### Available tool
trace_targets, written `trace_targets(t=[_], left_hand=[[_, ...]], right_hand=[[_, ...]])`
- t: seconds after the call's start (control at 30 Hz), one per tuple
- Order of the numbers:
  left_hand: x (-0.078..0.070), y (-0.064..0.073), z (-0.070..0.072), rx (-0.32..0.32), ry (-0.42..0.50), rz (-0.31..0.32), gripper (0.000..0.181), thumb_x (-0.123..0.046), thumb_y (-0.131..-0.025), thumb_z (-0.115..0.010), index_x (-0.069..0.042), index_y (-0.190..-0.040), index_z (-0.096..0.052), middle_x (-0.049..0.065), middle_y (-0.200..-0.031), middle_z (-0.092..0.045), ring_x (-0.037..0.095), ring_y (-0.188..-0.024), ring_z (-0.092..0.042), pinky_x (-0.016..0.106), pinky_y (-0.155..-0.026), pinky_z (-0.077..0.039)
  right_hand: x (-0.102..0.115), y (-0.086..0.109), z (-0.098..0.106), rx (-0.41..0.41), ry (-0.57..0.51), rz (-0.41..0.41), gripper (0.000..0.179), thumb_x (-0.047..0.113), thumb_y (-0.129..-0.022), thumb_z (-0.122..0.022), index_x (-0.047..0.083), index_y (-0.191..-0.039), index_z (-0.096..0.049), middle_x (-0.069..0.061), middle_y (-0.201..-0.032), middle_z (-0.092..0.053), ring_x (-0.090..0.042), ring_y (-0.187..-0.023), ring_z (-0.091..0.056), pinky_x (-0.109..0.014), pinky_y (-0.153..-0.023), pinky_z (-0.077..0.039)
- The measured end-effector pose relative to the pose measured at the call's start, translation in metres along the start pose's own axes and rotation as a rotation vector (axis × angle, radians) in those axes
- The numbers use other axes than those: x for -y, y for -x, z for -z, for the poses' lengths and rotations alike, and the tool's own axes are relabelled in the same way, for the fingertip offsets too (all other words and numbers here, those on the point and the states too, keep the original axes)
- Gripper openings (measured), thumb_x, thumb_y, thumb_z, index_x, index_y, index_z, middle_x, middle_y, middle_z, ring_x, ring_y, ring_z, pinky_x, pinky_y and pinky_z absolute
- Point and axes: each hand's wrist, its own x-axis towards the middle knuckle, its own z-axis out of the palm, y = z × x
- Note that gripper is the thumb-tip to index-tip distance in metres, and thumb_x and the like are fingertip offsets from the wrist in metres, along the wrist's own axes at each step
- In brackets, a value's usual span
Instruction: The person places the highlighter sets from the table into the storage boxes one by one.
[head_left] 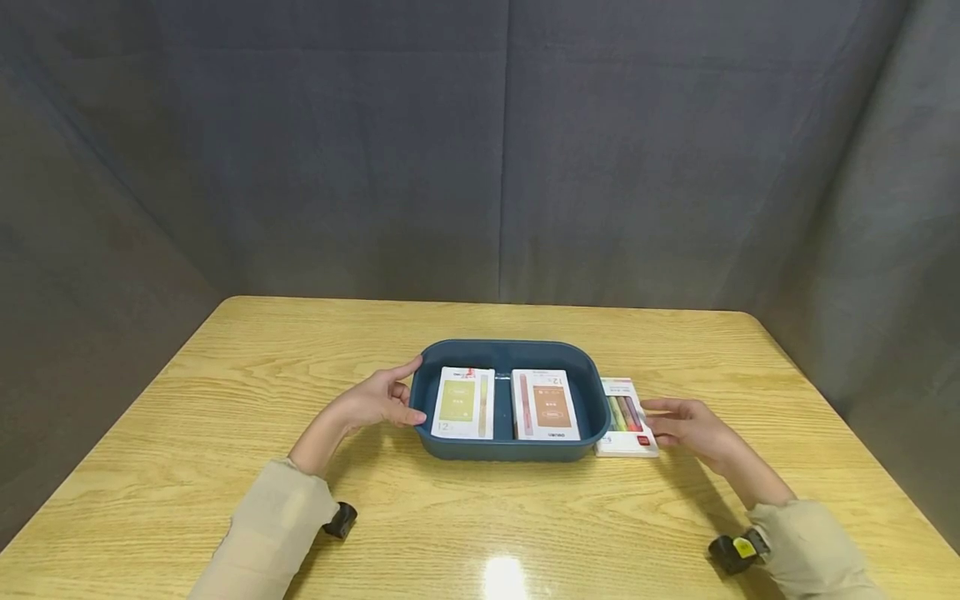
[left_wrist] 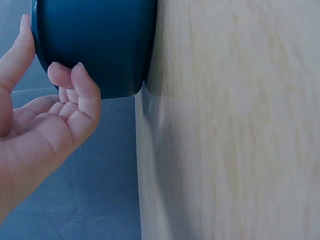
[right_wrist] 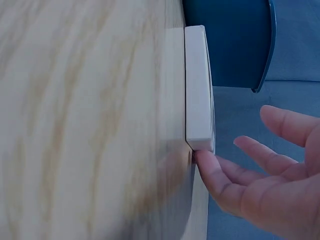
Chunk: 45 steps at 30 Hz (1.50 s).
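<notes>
A dark blue divided tray (head_left: 510, 451) stands on the table, with a white box with a yellow-green panel (head_left: 463, 404) in its left compartment and a white box with an orange-brown panel (head_left: 546, 405) in its right. My left hand (head_left: 378, 400) grips the tray's left end, thumb and forefinger at the rim and other fingers curled against the wall (left_wrist: 100, 50). A flat white box of coloured markers (head_left: 626, 421) lies against the tray's right side, partly under its rim. My right hand (head_left: 692, 427) touches that box's outer edge (right_wrist: 199, 95) with loosely bent fingers.
The wood-grain table (head_left: 450, 533) has rounded back corners. Dark grey curtains (head_left: 360, 167) hang behind it and along both sides. Black wrist cameras (head_left: 342, 520) sit below both forearms, close to the tabletop.
</notes>
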Motion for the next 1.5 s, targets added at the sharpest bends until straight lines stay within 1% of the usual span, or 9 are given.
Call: trace_targets(t=[0.17,0.33,0.63,0.87,1.0,1.1,1.17,1.33,1.5], left_hand=[[0.0009,-0.0001,0.0000,0.004,0.012,0.003,0.097,-0.006,-0.074,-0.072,-0.002,-0.143,-0.004,0.005,-0.065,-0.042,0.013,-0.055,-0.041,0.029,-0.056,-0.039],[0.0002,0.0002,-0.0005,0.006,0.025,0.002,0.097,-0.005,-0.074,-0.072,-0.002,-0.143,-0.004,0.005,-0.065,-0.043,0.013,-0.055,-0.041,0.030,-0.056,-0.040],[0.0008,0.0012,-0.0003,0.013,0.021,-0.014,0.095,-0.005,-0.075,-0.071,0.000,-0.142,-0.004,0.005,-0.065,-0.043,0.013,-0.055,-0.041,0.030,-0.056,-0.041],[0.0039,0.0026,0.0006,0.003,0.014,-0.004,0.095,-0.005,-0.075,-0.071,-0.001,-0.143,-0.004,0.005,-0.065,-0.041,0.014,-0.056,-0.040,0.030,-0.056,-0.040],[0.0038,0.0028,0.0005,0.001,0.013,-0.002,0.095,-0.005,-0.075,-0.071,-0.002,-0.143,-0.004,0.005,-0.065,-0.041,0.014,-0.056,-0.039,0.029,-0.055,-0.039],[0.0025,0.0022,0.0003,0.006,0.011,-0.009,0.095,-0.006,-0.075,-0.071,-0.001,-0.142,-0.004,0.004,-0.065,-0.041,0.013,-0.056,-0.039,0.029,-0.055,-0.039],[0.0019,0.0020,0.0002,0.009,0.007,-0.012,0.096,-0.006,-0.075,-0.071,0.000,-0.142,-0.004,0.004,-0.065,-0.041,0.013,-0.056,-0.039,0.029,-0.055,-0.039],[0.0012,0.0018,0.0000,0.014,0.015,-0.017,0.097,-0.007,-0.074,-0.072,0.001,-0.142,-0.004,0.005,-0.065,-0.041,0.013,-0.055,-0.040,0.029,-0.055,-0.039],[0.0005,0.0010,-0.0003,0.018,0.022,-0.020,0.096,-0.007,-0.074,-0.072,0.001,-0.142,-0.004,0.004,-0.065,-0.041,0.013,-0.056,-0.040,0.029,-0.055,-0.039]], right_hand=[[0.0001,-0.0005,-0.0001,0.008,0.003,0.017,0.047,0.003,-0.091,-0.046,-0.025,-0.124,-0.028,-0.012,-0.098,-0.061,-0.010,-0.080,-0.058,-0.026,-0.069,-0.048],[-0.0006,0.0000,0.0009,0.001,0.010,0.019,0.047,0.005,-0.092,-0.046,-0.025,-0.123,-0.029,-0.010,-0.098,-0.060,-0.010,-0.081,-0.058,-0.026,-0.070,-0.047],[0.0013,0.0012,0.0007,-0.047,0.027,-0.004,0.047,0.009,-0.092,-0.048,-0.023,-0.122,-0.033,-0.016,-0.106,-0.056,-0.010,-0.084,-0.057,-0.027,-0.073,-0.047],[0.0022,0.0026,0.0016,-0.027,-0.014,0.025,0.047,0.005,-0.091,-0.046,-0.026,-0.122,-0.029,-0.021,-0.109,-0.053,-0.010,-0.085,-0.057,-0.027,-0.074,-0.047],[0.0011,0.0025,0.0023,-0.016,-0.016,0.049,0.048,0.002,-0.089,-0.046,-0.028,-0.121,-0.026,-0.030,-0.114,-0.046,-0.008,-0.088,-0.055,-0.027,-0.075,-0.047],[0.0002,0.0025,0.0027,-0.021,0.015,0.052,0.049,0.001,-0.088,-0.048,-0.028,-0.122,-0.026,-0.037,-0.121,-0.037,-0.006,-0.090,-0.052,-0.026,-0.077,-0.045],[-0.0002,0.0027,0.0032,-0.025,0.031,0.046,0.051,0.002,-0.088,-0.050,-0.027,-0.123,-0.026,-0.039,-0.122,-0.035,-0.005,-0.089,-0.052,-0.025,-0.077,-0.045],[-0.0010,0.0029,0.0047,-0.024,0.047,0.052,0.053,0.001,-0.087,-0.053,-0.026,-0.123,-0.026,-0.037,-0.119,-0.040,-0.006,-0.088,-0.053,-0.025,-0.076,-0.045],[-0.0003,0.0038,0.0065,-0.015,0.031,0.065,0.053,0.001,-0.086,-0.055,-0.026,-0.123,-0.028,-0.029,-0.112,-0.050,-0.008,-0.087,-0.054,-0.026,-0.076,-0.045]])
